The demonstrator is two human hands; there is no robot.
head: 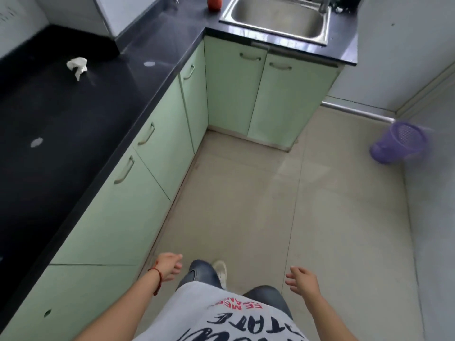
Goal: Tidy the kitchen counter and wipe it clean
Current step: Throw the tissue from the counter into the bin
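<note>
Fingers of left hand [170, 265] loosely spread, holding nothing; right hand [301, 281] same, fingers splayed, empty. Crumpled tissue [78, 66] lies on black counter [73, 143], far ahead and left of both hands. Left hand nearer counter side, likely reaches first.

Shirt [197, 313]: upside-down print, partly legible "ATE".

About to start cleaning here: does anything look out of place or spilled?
A crumpled white tissue lies loose on the black counter, with two pale smudges nearby. A purple wastebasket on the floor appears tipped over.
</note>
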